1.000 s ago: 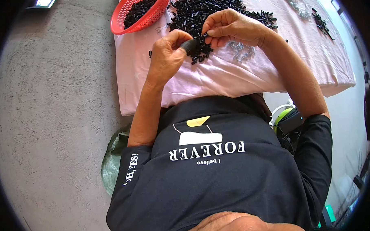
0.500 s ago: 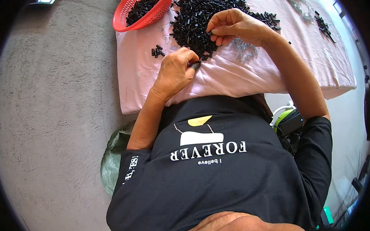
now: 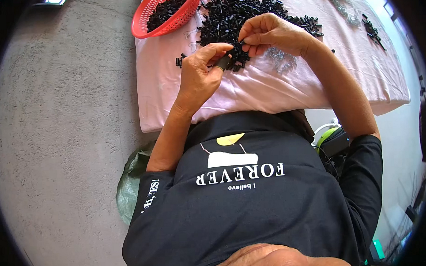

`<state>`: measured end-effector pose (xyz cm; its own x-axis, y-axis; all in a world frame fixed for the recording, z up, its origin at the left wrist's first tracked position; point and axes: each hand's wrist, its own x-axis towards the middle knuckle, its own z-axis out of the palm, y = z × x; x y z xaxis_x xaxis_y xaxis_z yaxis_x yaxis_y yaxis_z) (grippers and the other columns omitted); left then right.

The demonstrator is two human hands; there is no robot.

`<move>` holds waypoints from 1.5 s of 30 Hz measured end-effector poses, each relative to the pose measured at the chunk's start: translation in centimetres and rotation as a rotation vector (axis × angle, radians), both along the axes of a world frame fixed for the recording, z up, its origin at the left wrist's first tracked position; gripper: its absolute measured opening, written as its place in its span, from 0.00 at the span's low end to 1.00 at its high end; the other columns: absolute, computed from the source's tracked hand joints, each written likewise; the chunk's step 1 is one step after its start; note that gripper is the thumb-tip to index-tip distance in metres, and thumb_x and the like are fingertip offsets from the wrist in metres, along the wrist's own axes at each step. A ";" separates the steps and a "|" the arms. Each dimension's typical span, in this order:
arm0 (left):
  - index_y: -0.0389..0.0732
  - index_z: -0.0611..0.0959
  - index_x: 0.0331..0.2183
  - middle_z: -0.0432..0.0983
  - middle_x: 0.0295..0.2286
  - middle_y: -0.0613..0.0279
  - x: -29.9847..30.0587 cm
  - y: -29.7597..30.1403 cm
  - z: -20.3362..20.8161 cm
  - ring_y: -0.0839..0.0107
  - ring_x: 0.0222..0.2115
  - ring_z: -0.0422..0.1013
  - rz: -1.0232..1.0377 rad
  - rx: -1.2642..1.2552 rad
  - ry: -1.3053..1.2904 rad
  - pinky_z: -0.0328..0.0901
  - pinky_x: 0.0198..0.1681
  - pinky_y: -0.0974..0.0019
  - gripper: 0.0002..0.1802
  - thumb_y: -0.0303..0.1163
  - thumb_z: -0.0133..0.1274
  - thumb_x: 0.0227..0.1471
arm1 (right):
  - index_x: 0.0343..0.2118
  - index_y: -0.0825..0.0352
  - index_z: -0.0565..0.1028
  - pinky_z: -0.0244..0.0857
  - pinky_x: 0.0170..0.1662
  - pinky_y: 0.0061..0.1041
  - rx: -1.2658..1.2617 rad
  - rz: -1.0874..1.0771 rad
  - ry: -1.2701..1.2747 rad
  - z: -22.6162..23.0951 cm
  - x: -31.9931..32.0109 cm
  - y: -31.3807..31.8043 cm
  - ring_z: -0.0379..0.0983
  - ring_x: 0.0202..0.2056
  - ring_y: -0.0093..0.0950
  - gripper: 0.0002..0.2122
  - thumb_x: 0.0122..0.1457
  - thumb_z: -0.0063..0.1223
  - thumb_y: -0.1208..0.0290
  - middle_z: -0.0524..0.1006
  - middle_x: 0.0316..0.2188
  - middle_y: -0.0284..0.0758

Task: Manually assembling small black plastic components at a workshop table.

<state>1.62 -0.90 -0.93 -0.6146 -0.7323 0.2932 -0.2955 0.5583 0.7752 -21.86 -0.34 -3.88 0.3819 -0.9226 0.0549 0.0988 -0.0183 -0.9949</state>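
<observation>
A heap of small black cylindrical pieces (image 3: 239, 15) spreads over a pink cloth-covered table (image 3: 160, 97). My right hand (image 3: 277, 36) is over the heap's right side, thumb and fingertips pinched on one small black piece (image 3: 242, 40). Close by on the left, my left hand (image 3: 202, 73) is at the heap's near edge, index finger and thumb curled toward each other. A dark cover (image 3: 222, 63) wraps that thumb. Whatever lies between those fingertips blends into the black heap behind. The two hands' fingertips are a small gap apart.
A red perforated basket (image 3: 183, 17) with more black pieces stands at the far left. A few pieces (image 3: 179, 61) lie beside my left hand. Silvery tangled strands (image 3: 282, 60) lie right of the heap, with a dark cluster (image 3: 373, 32) farther right. A green plastic bag (image 3: 128, 187) is on the floor.
My left hand has moved up and slightly right, closer to my right hand, partly covering the small group of loose pieces. My right hand has shifted slightly downward, still pinching.
</observation>
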 end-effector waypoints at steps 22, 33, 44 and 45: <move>0.31 0.79 0.37 0.78 0.32 0.60 -1.6 -0.3 -0.3 0.76 0.34 0.74 0.002 0.306 0.266 0.69 0.43 0.74 0.11 0.13 0.49 0.49 | 0.41 0.70 0.75 0.73 0.36 0.14 0.044 0.067 -0.089 0.0 -0.2 -0.1 0.78 0.30 0.19 0.10 0.59 0.54 0.72 0.80 0.32 0.35; 0.29 0.80 0.36 0.78 0.33 0.60 -1.7 0.3 0.4 0.77 0.34 0.74 0.031 0.233 0.167 0.69 0.43 0.74 0.13 0.11 0.47 0.47 | 0.41 0.70 0.76 0.73 0.36 0.14 0.040 0.086 -0.101 -0.2 -0.3 -0.3 0.78 0.31 0.19 0.10 0.59 0.55 0.72 0.80 0.32 0.35; 0.30 0.80 0.37 0.78 0.32 0.61 -1.5 0.0 -0.3 0.77 0.33 0.74 0.038 0.160 0.156 0.70 0.41 0.74 0.12 0.11 0.51 0.47 | 0.41 0.69 0.76 0.73 0.36 0.14 0.053 0.081 -0.104 -0.1 -0.2 -0.2 0.78 0.31 0.18 0.10 0.59 0.55 0.71 0.80 0.31 0.34; 0.30 0.80 0.37 0.78 0.31 0.61 -1.5 0.0 -0.2 0.77 0.33 0.74 0.037 0.176 0.157 0.70 0.41 0.74 0.12 0.12 0.51 0.48 | 0.41 0.69 0.76 0.73 0.36 0.14 0.052 0.082 -0.108 -0.1 -0.2 -0.2 0.78 0.31 0.18 0.10 0.59 0.55 0.71 0.80 0.32 0.34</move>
<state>0.11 -0.86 -1.17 -0.5435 -0.8015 0.2493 -0.1808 0.4018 0.8977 -22.09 -0.54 -3.98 0.4507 -0.8912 0.0523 0.2042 0.0459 -0.9778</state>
